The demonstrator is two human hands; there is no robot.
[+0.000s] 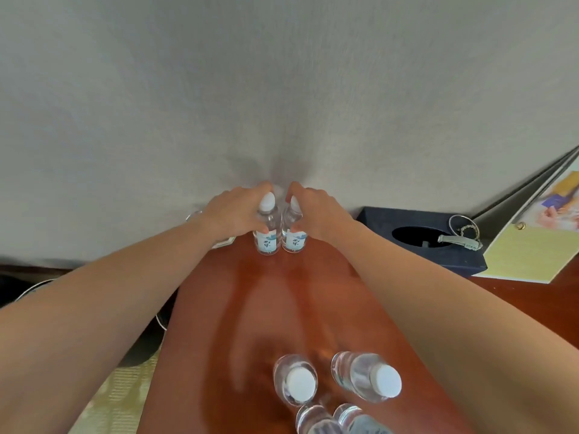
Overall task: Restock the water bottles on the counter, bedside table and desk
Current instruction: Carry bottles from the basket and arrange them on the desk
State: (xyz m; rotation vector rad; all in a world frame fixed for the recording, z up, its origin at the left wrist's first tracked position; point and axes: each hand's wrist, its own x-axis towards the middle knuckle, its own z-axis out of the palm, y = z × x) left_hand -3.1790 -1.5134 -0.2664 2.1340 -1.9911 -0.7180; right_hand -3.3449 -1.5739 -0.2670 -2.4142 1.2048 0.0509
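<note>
Our left hand [233,211] curls its fingers round the left bottle [268,241], our right hand [316,214] round the right bottle [294,241]. Both stand side by side on the worktop [266,308], close before the wall [282,89]. If we let go unevenly, one may tip the other.

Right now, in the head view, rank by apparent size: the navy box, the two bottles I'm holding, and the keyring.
1. navy box
2. left bottle and right bottle: alike, so tied
3. keyring, smallest
</note>
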